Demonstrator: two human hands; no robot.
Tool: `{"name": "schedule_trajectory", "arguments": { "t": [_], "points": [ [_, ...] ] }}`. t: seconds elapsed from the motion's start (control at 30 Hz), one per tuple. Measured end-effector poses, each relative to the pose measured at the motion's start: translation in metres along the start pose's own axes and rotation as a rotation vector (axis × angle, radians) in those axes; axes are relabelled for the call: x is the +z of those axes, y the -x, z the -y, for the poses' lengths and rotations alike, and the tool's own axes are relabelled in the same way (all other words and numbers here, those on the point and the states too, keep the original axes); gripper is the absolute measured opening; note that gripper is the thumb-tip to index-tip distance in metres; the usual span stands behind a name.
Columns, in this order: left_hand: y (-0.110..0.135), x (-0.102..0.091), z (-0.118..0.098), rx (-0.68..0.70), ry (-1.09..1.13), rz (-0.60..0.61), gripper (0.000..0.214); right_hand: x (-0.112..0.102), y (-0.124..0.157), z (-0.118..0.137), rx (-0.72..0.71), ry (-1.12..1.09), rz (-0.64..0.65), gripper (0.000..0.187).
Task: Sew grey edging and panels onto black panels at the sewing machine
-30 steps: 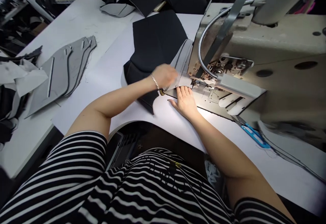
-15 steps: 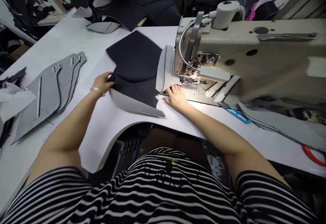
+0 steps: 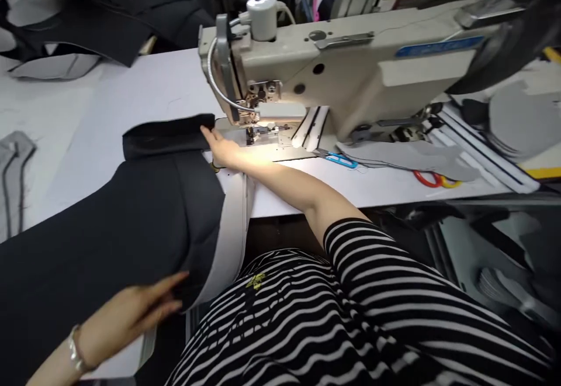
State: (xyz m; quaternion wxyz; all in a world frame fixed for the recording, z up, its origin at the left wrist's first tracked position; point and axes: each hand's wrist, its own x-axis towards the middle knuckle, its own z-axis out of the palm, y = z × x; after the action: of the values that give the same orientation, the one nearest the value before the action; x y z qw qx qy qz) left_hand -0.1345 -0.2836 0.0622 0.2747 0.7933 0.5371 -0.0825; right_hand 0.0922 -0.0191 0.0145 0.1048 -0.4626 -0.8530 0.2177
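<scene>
A large black panel with a grey backing [image 3: 109, 228] hangs off the table's front edge across my lap, its grey edge [image 3: 232, 234] showing on the right. Its upper end lies folded on the table as a black band [image 3: 169, 135]. My left hand [image 3: 140, 307] is low down, fingers spread against the panel's underside edge, gripping nothing visibly. My right hand [image 3: 221, 149] lies flat and open on the table, fingertips by the band's end. It sits just left of the sewing machine's presser foot [image 3: 256, 135], and the lit needle area is close by.
The beige industrial sewing machine [image 3: 333, 64] stands on the white table [image 3: 131, 82]. To its right lie blue-handled snips [image 3: 339, 160], red-handled scissors [image 3: 433, 179] and a grey cut piece [image 3: 407, 158]. Black panels [image 3: 100, 17] are piled at the back left.
My view has swung right. The black panel has moved off the table toward my lap, its end now folded near the machine. My left hand has dropped low, and my right stays near the foot.
</scene>
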Motion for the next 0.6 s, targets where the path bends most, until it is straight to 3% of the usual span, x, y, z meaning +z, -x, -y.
{"name": "schedule_trajectory", "arguments": {
  "t": [0.1,0.17,0.3,0.37,0.47,0.6],
  "points": [
    [-0.071,-0.030,0.020,-0.018,-0.011,-0.243,0.054,-0.020,0.039,-0.006,-0.060,0.100,0.061,0.037],
    [-0.122,-0.044,0.034,0.001,-0.118,-0.426,0.067,-0.038,0.083,-0.025,-0.025,0.141,0.017,0.033],
    [-0.203,-0.057,0.061,-0.059,-0.232,-0.585,0.077,-0.077,0.186,-0.094,0.339,0.298,-0.083,0.037],
    [-0.228,-0.062,0.072,-0.157,-0.262,-0.553,0.075,-0.093,0.237,-0.134,0.592,0.433,-0.150,0.029],
    [-0.247,-0.072,0.083,-0.313,-0.252,-0.379,0.073,-0.106,0.303,-0.191,0.775,0.494,-0.189,0.034],
    [-0.254,-0.081,0.088,-0.373,-0.259,-0.316,0.074,-0.110,0.357,-0.251,0.658,0.395,-0.196,0.032]
  ]
}}
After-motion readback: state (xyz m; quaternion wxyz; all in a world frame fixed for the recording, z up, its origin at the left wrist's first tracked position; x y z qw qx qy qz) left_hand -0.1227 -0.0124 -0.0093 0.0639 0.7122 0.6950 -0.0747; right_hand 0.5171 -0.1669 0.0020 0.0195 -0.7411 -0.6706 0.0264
